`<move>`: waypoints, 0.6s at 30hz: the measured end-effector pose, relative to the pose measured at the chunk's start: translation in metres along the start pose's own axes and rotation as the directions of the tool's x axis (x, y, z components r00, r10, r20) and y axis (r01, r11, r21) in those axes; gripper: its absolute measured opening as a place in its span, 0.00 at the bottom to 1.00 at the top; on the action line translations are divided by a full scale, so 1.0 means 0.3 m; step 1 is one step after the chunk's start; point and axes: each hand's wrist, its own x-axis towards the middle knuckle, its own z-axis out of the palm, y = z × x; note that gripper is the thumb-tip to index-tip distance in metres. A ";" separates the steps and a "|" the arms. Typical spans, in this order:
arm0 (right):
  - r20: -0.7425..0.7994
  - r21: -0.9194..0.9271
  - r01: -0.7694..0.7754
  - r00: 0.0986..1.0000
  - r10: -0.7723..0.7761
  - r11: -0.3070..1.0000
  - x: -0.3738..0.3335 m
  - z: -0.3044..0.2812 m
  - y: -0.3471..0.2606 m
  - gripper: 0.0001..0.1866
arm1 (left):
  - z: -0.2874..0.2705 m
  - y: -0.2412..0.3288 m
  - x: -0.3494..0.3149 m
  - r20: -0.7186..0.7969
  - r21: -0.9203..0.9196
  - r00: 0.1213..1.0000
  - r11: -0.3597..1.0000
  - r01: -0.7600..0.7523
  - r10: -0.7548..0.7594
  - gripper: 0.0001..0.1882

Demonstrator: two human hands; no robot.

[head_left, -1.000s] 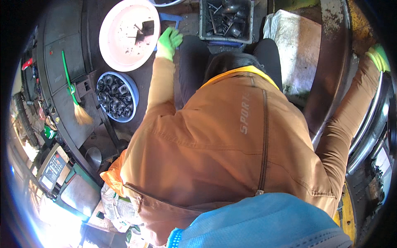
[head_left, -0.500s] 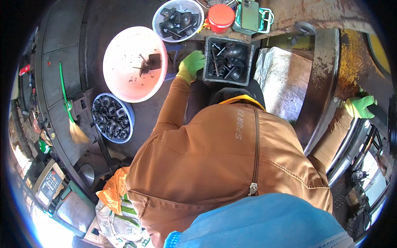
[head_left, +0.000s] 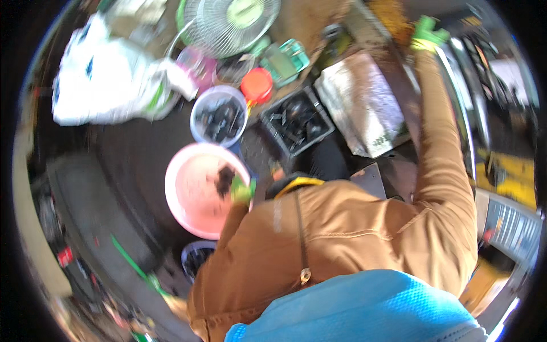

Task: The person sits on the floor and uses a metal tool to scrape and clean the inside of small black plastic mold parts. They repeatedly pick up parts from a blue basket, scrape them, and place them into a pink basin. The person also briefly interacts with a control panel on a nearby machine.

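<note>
My left hand (head_left: pixel 244 191), in a green glove, reaches over the right side of a pink basin (head_left: pixel 185 214). Dark parts (head_left: pixel 225 181) lie in the basin right beside its fingers; motion smears them, so a grip cannot be made out. Far out at the upper right, my right hand (head_left: pixel 428 34), gloved in green too, is by the machine's metal edge with its fingers apart. A square dark crate (head_left: pixel 292 149) holding black parts and metal pins stands in front of my lap.
Beyond the pink basin stands a pale bowl (head_left: pixel 196 128) of black parts; a blue tub (head_left: pixel 196 246) of similar parts is nearer. A red lidded container (head_left: pixel 257 85), a teal basket (head_left: pixel 296 57), a fan (head_left: pixel 228 25) and a white sack (head_left: pixel 111 80) lie farther off.
My left hand has moved from beside the crate to the pink basin. My view has turned, bringing the fan and white sack into sight. My right arm now stretches farther forward in the picture.
</note>
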 end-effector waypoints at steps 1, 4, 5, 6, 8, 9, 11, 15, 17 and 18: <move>-0.007 -0.089 0.011 1.000 -0.011 0.996 0.021 0.018 0.052 0.27 | 0.018 -0.021 0.001 0.166 -0.047 0.983 0.995 0.088 -0.079 0.27; -0.048 -0.202 -0.016 0.999 0.007 0.979 0.057 0.018 0.142 0.42 | 0.023 -0.020 0.013 0.349 0.021 0.929 0.993 0.120 -0.120 0.27; 0.031 -0.118 -0.048 0.998 0.052 0.992 0.060 0.020 0.143 0.43 | 0.014 -0.007 0.022 0.376 0.052 0.917 0.992 0.119 -0.130 0.27; 0.035 -0.078 -0.048 0.998 0.051 0.996 0.058 0.009 0.131 0.41 | 0.002 0.006 0.023 0.400 0.074 0.907 0.991 0.113 -0.133 0.27; 0.052 -0.034 -0.078 0.995 0.079 0.996 0.045 -0.003 0.073 0.38 | -0.025 0.021 0.016 0.423 0.108 0.894 0.988 0.109 -0.145 0.27; 0.033 -0.011 -0.071 0.997 0.071 0.997 0.034 -0.006 0.040 0.36 | -0.037 0.020 0.004 0.432 0.121 0.889 0.987 0.109 -0.151 0.27; -0.066 -0.036 0.070 0.995 -0.072 0.997 0.014 -0.013 -0.019 0.24 | -0.046 0.012 -0.018 0.441 0.147 0.882 0.983 0.111 -0.165 0.27; -0.064 -0.024 -0.016 0.998 0.015 1.000 -0.010 -0.014 -0.073 0.27 | -0.031 -0.023 -0.061 0.432 0.172 0.882 0.978 0.121 -0.185 0.27; -0.043 0.029 0.006 0.999 -0.005 1.000 -0.014 -0.014 -0.071 0.29 | -0.017 -0.038 -0.076 0.426 0.177 0.884 0.976 0.126 -0.191 0.27; -0.046 -0.008 0.024 0.999 -0.024 1.000 -0.014 -0.012 -0.068 0.29 | -0.009 -0.041 -0.077 0.420 0.172 0.888 0.978 0.122 -0.184 0.27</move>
